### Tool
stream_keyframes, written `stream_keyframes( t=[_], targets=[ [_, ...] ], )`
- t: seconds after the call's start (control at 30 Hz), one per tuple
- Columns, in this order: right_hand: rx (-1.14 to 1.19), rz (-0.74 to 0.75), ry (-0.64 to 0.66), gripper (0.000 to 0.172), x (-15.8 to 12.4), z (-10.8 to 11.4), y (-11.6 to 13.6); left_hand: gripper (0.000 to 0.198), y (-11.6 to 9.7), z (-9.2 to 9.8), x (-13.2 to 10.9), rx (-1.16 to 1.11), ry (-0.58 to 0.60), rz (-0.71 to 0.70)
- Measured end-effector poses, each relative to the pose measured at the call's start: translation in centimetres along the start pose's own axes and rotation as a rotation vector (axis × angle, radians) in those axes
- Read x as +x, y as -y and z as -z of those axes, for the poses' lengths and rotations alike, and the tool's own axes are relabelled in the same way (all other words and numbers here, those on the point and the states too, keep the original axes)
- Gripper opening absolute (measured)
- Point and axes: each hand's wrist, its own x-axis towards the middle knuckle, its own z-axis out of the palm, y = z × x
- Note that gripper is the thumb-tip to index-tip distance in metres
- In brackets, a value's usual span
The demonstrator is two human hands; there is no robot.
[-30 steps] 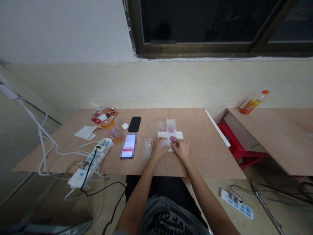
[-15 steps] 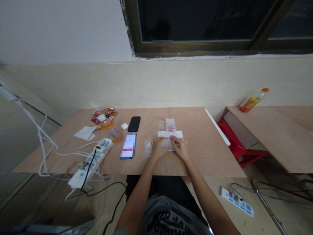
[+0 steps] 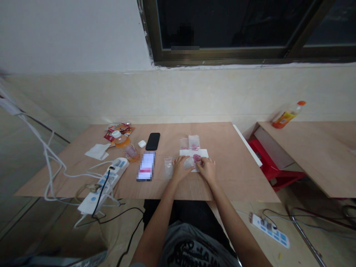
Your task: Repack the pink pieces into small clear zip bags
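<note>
Both my hands are on the middle of a plywood table top [image 3: 222, 178]. My left hand [image 3: 180, 168] presses on a translucent plastic bag [image 3: 189, 162], which lies on a white paper sheet [image 3: 200, 152]. My right hand [image 3: 206, 169] pinches the same bag beside a cluster of pink beads [image 3: 197, 158]. Left of my left hand lies an empty clear bag [image 3: 168, 167]. Above the sheet are two small bags of pink beads [image 3: 184, 143] [image 3: 194, 142]. My hands hide part of the sheet.
Left on the table are a black phone [image 3: 152, 141], a pixelated screen [image 3: 145, 167], an earbud case [image 3: 142, 144], a glass [image 3: 131, 152], wrappers [image 3: 119, 129], tissue [image 3: 96, 151] and a corded power strip [image 3: 111, 181]. A red stool [image 3: 274, 163] stands right.
My hands stay almost in place on the bag. The whole view has shifted slightly as my head moved.
</note>
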Motion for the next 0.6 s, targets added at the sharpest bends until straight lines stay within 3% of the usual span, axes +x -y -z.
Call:
stream_keyframes(
  t=[0.6],
  targets=[
    [-0.104,-0.009,0.030,0.024,0.15,-0.23,0.22,0.051,-0.20,0.13,0.05,0.002,0.013,0.029]
  ],
)
